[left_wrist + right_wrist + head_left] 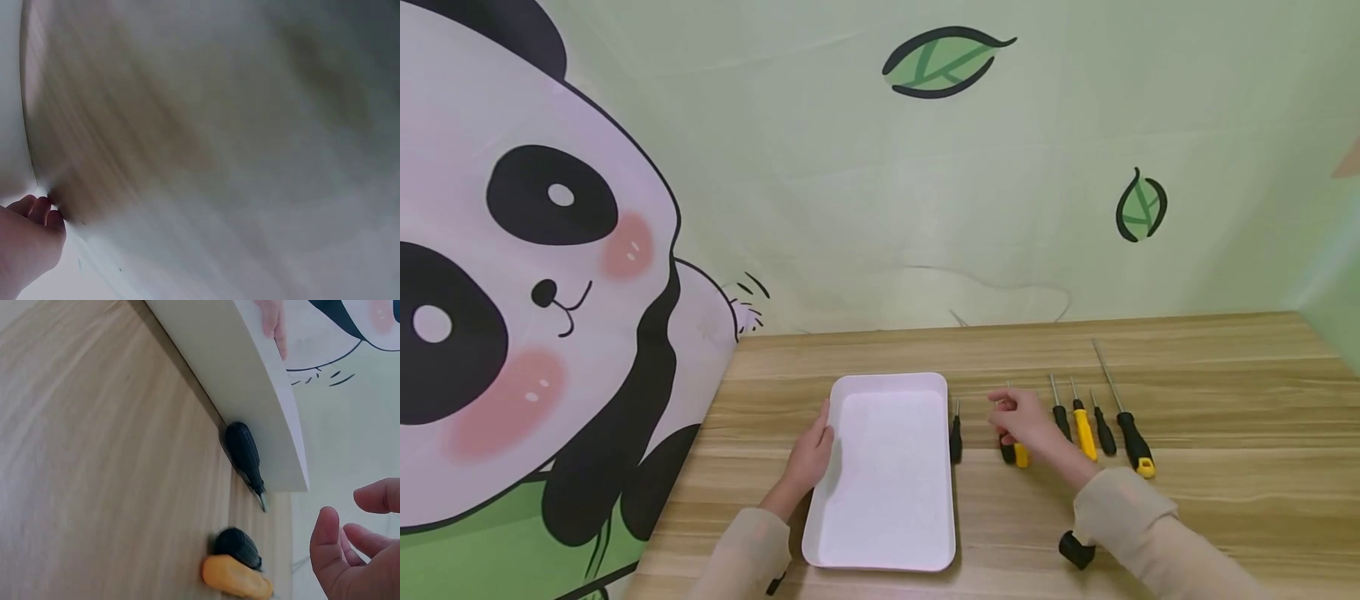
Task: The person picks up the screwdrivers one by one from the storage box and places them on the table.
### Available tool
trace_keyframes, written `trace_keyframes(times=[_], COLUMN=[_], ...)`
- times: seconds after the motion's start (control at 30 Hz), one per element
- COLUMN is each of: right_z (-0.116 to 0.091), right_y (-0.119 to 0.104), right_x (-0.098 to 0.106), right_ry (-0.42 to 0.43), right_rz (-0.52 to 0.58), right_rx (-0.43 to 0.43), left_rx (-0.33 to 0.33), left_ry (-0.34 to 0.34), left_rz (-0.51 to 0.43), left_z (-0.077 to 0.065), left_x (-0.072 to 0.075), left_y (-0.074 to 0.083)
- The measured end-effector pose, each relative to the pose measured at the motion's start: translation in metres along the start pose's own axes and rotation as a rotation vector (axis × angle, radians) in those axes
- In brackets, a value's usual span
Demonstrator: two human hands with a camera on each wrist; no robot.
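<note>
A white rectangular tray (891, 483) lies on the wooden table, and my left hand (811, 446) grips its left rim. In the left wrist view the fingers of that hand (34, 240) bend against the tray's side. My right hand (1026, 419) hovers over a black screwdriver (1007, 454) and a yellow-handled screwdriver (1022, 456), partly covering both. Its thumb and fingers are apart with nothing between them, as the right wrist view shows of the hand (359, 556). Between tray and right hand, a small black screwdriver (956, 440) lies close along the tray's right wall.
Right of my right hand lie a black screwdriver (1062, 421), a yellow one (1084, 432), a short black one (1103, 433) and a long black-and-yellow one (1133, 440). Behind the table (1240, 417) hangs a green cloth (820, 208) printed with a panda and leaves.
</note>
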State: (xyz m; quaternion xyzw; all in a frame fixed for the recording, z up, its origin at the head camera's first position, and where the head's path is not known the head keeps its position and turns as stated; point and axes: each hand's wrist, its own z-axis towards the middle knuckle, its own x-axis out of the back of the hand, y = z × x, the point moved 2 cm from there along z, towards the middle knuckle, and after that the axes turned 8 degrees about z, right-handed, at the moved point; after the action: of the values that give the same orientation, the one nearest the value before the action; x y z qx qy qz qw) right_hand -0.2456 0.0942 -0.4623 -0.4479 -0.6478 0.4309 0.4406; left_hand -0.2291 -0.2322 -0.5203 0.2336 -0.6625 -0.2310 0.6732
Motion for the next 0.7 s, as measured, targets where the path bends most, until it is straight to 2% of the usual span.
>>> trace_keyframes(times=[0.2, 0.4, 0.5, 0.6, 0.7], right_z=[-0.006, -0.008, -0.008, -0.007, -0.007], right_y=[-0.008, -0.011, -0.013, -0.015, -0.017], right_x=[0.016, 0.033, 0.042, 0.053, 0.063], right_ry=[0.019, 0.021, 0.021, 0.031, 0.042], right_rz=[-0.064, -0.140, -0.179, -0.217, -0.252], right_rx=[0.040, 0.113, 0.151, 0.175, 0.192], left_rx=[-0.012, -0.020, -0.017, -0.002, -0.002], left_ry=[-0.008, -0.062, -0.112, -0.161, -0.180], left_rz=[0.030, 0.094, 0.189, 0.342, 0.456], left_z=[-0.001, -0.002, -0.002, 0.000, 0.002], left_x=[0.002, 0.004, 0.007, 0.012, 0.017], left_y=[0.002, 0.007, 0.010, 0.017, 0.028])
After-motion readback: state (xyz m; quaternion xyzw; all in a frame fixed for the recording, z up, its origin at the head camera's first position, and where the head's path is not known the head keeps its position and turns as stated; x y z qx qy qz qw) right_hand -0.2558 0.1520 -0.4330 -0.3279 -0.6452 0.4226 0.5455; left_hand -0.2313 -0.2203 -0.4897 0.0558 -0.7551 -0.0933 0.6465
